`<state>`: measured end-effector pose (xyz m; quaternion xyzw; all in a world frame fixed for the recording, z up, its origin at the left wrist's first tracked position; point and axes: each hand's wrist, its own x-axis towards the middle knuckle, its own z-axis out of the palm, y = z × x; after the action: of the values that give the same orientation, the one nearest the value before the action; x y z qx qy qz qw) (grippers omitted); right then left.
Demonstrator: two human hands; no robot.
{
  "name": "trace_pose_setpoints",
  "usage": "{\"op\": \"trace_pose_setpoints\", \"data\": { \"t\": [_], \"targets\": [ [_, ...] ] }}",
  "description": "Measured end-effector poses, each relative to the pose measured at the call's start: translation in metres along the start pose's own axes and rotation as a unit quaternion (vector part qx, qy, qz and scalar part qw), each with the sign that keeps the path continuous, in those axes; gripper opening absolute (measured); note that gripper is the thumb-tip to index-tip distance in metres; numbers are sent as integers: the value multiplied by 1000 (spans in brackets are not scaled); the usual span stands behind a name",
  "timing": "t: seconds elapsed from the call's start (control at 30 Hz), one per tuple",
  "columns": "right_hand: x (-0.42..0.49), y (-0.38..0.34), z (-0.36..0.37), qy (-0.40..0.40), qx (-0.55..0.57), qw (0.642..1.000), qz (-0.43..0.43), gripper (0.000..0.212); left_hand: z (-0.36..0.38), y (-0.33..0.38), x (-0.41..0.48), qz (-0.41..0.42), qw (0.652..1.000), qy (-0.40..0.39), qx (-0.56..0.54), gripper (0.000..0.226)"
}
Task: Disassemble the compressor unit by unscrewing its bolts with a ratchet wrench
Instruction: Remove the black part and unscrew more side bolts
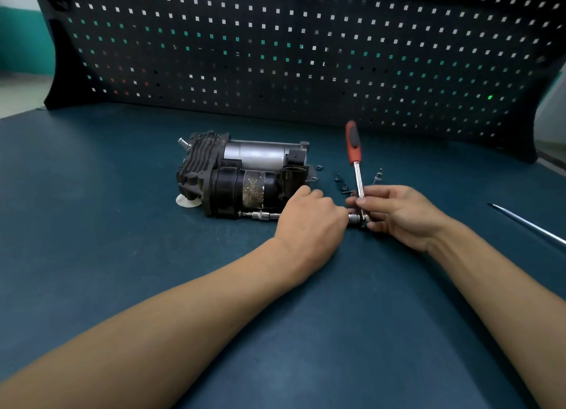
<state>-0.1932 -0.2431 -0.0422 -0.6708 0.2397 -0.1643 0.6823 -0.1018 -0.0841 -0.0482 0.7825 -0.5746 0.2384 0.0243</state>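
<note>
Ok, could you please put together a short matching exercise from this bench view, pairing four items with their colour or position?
Items:
1. ratchet wrench
2. compressor unit
3. loose bolts
4. thin metal rod

Descriptions:
A. scattered, small and dark
B. alone at the far right
C. red and black handle pointing away from the person
D. black and silver, left of centre

Pairs: 1-C, 2-D, 3-A, 4-B
</note>
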Motion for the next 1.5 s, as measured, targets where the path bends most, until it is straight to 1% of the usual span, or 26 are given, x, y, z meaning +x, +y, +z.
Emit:
{"op": "trace_pose_setpoints", "data": {
  "t": [0.07, 0.13, 0.2, 0.27, 0.33, 0.43, 0.53, 0.63, 0.7, 0.77, 0.83, 0.9, 0.97, 1.03, 1.1, 1.17, 1.23, 1.37, 1.43, 1.5],
  "targets": [
    [-3, -1, -4, -29, 23, 999, -17, 36, 1, -1, 0, 3, 1000, 2, -2, 21],
    [-6, 0, -7, -53, 24, 998, -38, 27, 2, -1, 0, 5, 1000, 5, 4, 24],
    [-10, 1, -6, -80, -13, 995, -58, 18, 3, -1, -1, 10, 1000, 2, 10, 20],
    [-13, 2, -5, -111, -55, 990, -74, 15, 3, -1, -1, 15, 1000, -1, 17, 20],
    [-14, 3, -6, -122, -59, 988, -80, 14, 3, -1, -1, 22, 999, 0, 23, 23],
    [-13, 2, -6, -110, -68, 989, -70, 13, 4, -1, -2, 32, 999, -2, 29, 26],
    [-9, 2, -5, -101, -76, 990, -57, 22, 2, -2, -1, 31, 999, -1, 30, 27],
    [-4, 2, 2, -36, -53, 997, -45, 28, -1, -1, 0, 24, 1000, -8, 18, 25],
    [1, 1, 5, 5, -24, 999, -30, 21, -2, -1, 0, 21, 1000, -6, 10, 25],
    [5, 1, 5, 16, -3, 1000, -11, 11, -3, -1, 0, 15, 1000, -8, 10, 24],
    [6, 1, 3, 12, -6, 1000, 4, 9, -3, 0, -1, 11, 1000, -8, 9, 22],
    [4, 0, 1, 0, -7, 1000, 9, 13, -3, 1, -1, 10, 1000, -12, 4, 19],
    [2, -2, -3, -23, 11, 1000, -7, 22, -2, 1, -1, 13, 1000, -7, 1, 20],
    [-3, -1, -7, -56, 23, 998, -30, 21, 1, 0, 0, 23, 1000, -3, 7, 27],
    [-8, 1, -8, -90, 1, 995, -52, 21, 2, -3, 0, 40, 999, -6, 21, 25],
    [-12, 3, -6, -110, -48, 990, -69, 21, 4, -6, -1, 54, 998, -8, 33, 20],
    [-13, 4, -6, -109, -58, 990, -72, 20, 4, -6, -1, 61, 997, -8, 40, 19],
    [-8, 2, -4, -86, -27, 994, -60, 13, 5, -5, -1, 55, 998, -6, 39, 18],
    [-5, 1, -1, -73, -25, 996, -54, 22, 4, -5, 0, 43, 999, -3, 31, 18],
    [-3, 0, 3, -46, -13, 998, -40, 25, 4, -5, 1, 41, 999, 1, 25, 19]
  ]
}}
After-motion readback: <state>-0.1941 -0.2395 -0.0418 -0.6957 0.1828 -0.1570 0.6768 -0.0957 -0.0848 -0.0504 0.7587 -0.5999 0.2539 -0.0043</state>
